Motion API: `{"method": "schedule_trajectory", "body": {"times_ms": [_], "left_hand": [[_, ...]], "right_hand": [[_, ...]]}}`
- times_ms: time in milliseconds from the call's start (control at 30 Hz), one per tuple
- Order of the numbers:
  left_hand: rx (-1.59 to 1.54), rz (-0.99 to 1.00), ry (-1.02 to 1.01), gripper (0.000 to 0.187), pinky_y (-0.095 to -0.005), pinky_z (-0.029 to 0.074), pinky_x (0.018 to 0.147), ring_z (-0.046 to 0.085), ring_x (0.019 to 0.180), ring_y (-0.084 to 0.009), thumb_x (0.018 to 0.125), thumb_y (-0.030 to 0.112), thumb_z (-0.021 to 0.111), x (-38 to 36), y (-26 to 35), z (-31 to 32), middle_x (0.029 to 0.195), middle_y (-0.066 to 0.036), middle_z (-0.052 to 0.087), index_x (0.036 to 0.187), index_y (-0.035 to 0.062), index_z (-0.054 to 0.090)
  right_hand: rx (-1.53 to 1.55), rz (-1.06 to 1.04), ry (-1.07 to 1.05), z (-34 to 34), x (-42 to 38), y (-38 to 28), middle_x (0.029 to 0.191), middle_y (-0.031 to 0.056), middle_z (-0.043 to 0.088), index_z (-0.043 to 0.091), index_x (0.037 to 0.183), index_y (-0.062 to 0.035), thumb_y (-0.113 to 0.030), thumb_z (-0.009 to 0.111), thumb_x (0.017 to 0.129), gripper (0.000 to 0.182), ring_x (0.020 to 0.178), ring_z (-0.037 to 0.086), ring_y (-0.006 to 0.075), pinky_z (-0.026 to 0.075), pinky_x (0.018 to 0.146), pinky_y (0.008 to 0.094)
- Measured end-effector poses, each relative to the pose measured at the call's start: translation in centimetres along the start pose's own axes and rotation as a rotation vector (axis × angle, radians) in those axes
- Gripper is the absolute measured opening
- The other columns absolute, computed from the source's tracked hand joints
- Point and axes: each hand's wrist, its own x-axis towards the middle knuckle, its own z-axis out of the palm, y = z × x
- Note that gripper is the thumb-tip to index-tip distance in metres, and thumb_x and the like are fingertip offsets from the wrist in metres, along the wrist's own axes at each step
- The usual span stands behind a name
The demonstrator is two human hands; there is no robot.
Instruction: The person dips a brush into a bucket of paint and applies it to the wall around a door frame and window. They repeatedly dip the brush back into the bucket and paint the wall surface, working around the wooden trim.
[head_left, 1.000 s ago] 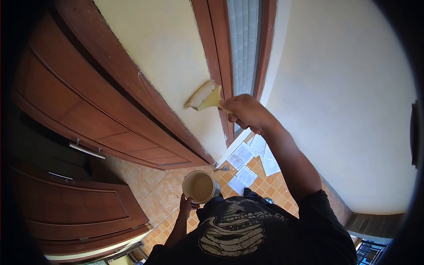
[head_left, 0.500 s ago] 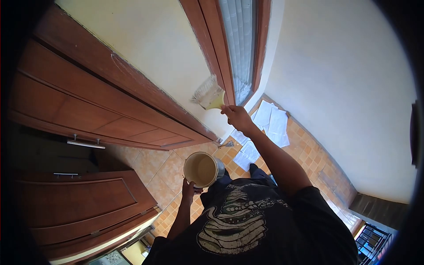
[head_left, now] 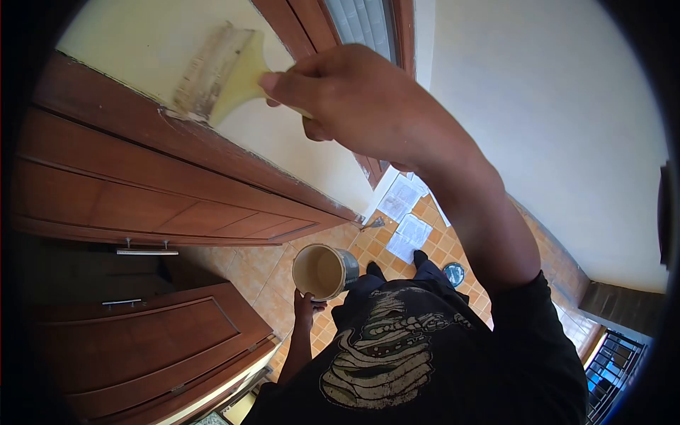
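A wide paintbrush [head_left: 239,83] with a pale yellow handle is gripped in my right hand [head_left: 347,95], raised high in front of me. Its bristles lie against the cream wall [head_left: 152,42], right beside the brown door frame [head_left: 134,106]. Low in front of my body, my left hand [head_left: 306,306] is closed on the rim of a paint bucket [head_left: 320,273]. The bucket tilts so that I see its beige inside.
Paper sheets [head_left: 409,238] lie on the tiled floor near my feet. A round lid-like object [head_left: 454,273] sits right of them, and a small scraper-like tool [head_left: 374,223] by the wall's foot. Wooden doors [head_left: 142,333] stand at left, a curtained window [head_left: 361,28] above.
My right hand has swept the paintbrush up and left, from beside the window frame to the edge of the door frame. The left hand still holds the bucket in nearly the same place.
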Motion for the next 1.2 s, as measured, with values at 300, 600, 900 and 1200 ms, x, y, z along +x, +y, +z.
{"method": "schedule_trajectory", "body": {"times_ms": [300,600,900,1200], "left_hand": [[0.023,-0.044,0.043,0.050,-0.0325,0.055,0.051,0.070,0.061,-0.0250,0.091,0.014,0.051,-0.7,0.3,-0.8,0.086,-0.018,0.068,0.138,0.0083,0.035],[0.088,-0.148,0.110,0.060,-0.0332,0.058,0.048,0.071,0.060,-0.0279,0.086,0.011,0.051,-3.9,1.7,-1.7,0.093,-0.020,0.067,0.142,0.0093,0.030],[0.106,-0.201,0.133,0.063,-0.0312,0.057,0.047,0.070,0.058,-0.0263,0.086,0.010,0.050,-3.7,3.5,-0.2,0.103,-0.021,0.066,0.145,0.0082,0.029],[0.051,-0.158,0.011,0.061,-0.0320,0.057,0.048,0.071,0.060,-0.0275,0.085,0.010,0.051,-2.7,3.5,-0.1,0.103,-0.021,0.066,0.143,0.0070,0.031]], "right_hand": [[0.098,-0.063,0.034,3.2,2.3,6.8,0.063,0.0029,0.053,0.074,0.107,0.0011,-0.050,0.059,0.099,0.053,0.058,0.049,0.0118,0.043,0.058,0.0307],[0.020,0.287,0.047,8.6,-1.6,36.9,0.080,0.0165,0.067,0.071,0.113,-0.0007,-0.039,0.059,0.101,0.042,0.077,0.066,0.0281,0.051,0.074,0.0408],[-0.310,0.871,-0.096,13.7,-3.2,64.1,0.110,0.0250,0.070,0.070,0.112,0.0001,-0.039,0.053,0.096,0.045,0.105,0.066,0.0433,0.051,0.094,0.0492],[0.010,0.708,0.009,10.3,-1.3,43.7,0.094,0.0235,0.070,0.073,0.108,0.0035,-0.041,0.056,0.096,0.049,0.091,0.067,0.0358,0.051,0.086,0.0446]]}}
